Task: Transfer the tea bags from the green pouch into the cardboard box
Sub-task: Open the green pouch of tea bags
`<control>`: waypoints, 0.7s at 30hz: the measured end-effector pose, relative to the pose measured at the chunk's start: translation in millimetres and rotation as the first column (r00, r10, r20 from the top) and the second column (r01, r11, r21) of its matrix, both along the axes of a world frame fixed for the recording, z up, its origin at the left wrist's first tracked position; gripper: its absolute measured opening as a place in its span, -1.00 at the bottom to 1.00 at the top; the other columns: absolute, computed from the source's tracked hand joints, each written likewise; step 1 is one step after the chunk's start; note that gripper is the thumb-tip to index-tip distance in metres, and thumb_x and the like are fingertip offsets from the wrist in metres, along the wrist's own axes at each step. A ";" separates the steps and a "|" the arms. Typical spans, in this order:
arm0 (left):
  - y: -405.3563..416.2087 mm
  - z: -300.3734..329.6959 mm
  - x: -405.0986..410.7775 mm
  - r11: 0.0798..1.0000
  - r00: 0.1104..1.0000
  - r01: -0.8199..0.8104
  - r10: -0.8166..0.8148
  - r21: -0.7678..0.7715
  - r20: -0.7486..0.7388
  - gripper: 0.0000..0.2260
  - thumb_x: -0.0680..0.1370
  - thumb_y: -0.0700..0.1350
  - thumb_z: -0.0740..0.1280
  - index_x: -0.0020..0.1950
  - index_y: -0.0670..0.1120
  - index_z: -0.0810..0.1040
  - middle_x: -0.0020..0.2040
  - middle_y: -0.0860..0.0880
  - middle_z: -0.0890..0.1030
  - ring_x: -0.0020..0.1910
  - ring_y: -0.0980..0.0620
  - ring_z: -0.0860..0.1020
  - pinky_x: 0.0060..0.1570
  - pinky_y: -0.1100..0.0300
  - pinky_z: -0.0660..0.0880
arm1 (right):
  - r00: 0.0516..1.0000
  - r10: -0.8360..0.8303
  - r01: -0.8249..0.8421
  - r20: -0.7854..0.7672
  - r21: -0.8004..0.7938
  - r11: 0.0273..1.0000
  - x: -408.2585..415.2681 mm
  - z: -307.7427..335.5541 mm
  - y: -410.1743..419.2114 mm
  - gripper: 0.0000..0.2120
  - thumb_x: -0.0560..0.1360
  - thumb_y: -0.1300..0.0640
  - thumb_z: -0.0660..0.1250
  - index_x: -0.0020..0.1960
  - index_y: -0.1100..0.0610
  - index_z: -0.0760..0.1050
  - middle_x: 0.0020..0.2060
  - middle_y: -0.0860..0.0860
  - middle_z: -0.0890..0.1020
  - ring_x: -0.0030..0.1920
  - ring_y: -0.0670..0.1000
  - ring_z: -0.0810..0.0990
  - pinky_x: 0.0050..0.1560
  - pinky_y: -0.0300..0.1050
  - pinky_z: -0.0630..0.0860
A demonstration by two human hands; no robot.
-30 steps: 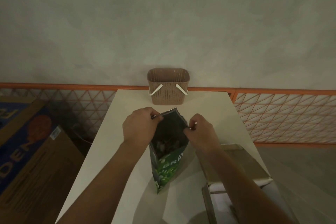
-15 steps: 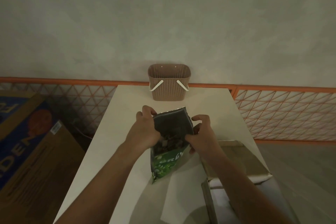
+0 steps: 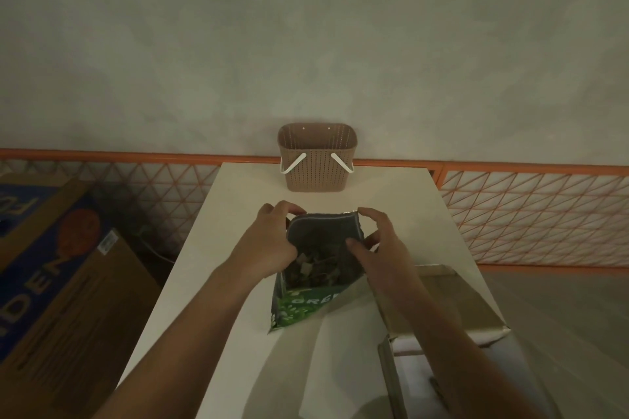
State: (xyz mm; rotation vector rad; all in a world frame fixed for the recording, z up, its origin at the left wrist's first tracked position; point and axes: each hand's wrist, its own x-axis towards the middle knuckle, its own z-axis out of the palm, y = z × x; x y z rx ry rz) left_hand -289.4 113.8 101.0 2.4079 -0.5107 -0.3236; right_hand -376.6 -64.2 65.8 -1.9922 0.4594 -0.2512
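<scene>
Both hands (image 3: 272, 241) (image 3: 377, 248) have pulled wider the green pouch (image 3: 306, 303) mouth they grip; soft, light foil, best held by its rim.

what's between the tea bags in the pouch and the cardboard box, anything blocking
Nothing visible. The green pouch stands open on the table, both hands gripping its mouth, tea bags exposed. The cardboard box sits just to its right, flap open.
</scene>
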 end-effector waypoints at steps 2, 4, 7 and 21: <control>1.1 -1.2 -0.8 1.000 0.998 0.005 -0.003 -0.016 0.067 -0.47 0.47 -0.26 0.50 0.37 0.05 0.45 0.25 -0.05 0.48 0.09 0.02 0.51 0.11 0.10 0.55 | 1.000 -0.011 0.011 0.005 -0.057 0.998 0.5 0.7 -2.0 -0.50 0.54 0.01 0.34 0.41 -0.16 0.24 0.05 -0.03 0.52 -0.09 -0.06 0.56 -0.17 -0.14 0.63; 1.7 -2.2 0.5 1.000 0.985 -0.006 0.010 -0.026 0.174 -0.52 0.47 -0.27 0.49 0.32 0.08 0.50 0.21 -0.01 0.55 0.05 0.02 0.57 0.07 0.10 0.58 | 1.000 -0.020 0.022 0.019 -0.115 0.993 2.7 0.6 -5.6 -0.50 0.55 -0.03 0.33 0.42 -0.18 0.24 0.11 -0.04 0.52 -0.02 -0.02 0.58 -0.08 -0.02 0.66; 1.1 -7.3 2.0 0.996 0.951 -0.051 0.071 -0.076 0.300 -0.55 0.49 -0.32 0.43 0.29 0.08 0.54 0.19 0.04 0.61 0.02 0.03 0.60 0.03 0.14 0.59 | 0.997 -0.050 0.059 0.061 -0.149 0.987 3.8 1.1 -14.6 -0.60 0.57 0.11 0.31 0.37 -0.13 0.37 0.09 0.00 0.58 -0.06 -0.03 0.60 -0.12 -0.07 0.66; 5.0 -33.1 -10.7 0.915 0.874 -0.124 0.284 -0.384 0.394 -0.83 0.49 -0.01 0.52 0.00 -0.07 0.76 -0.13 0.00 0.69 -0.20 0.08 0.63 -0.11 0.22 0.60 | 0.970 -0.117 0.164 0.212 -0.221 0.961 -18.4 -11.3 -10.2 -0.90 0.51 0.03 0.39 -0.02 -0.08 0.48 -0.17 -0.14 0.57 -0.23 -0.13 0.56 -0.29 -0.33 0.54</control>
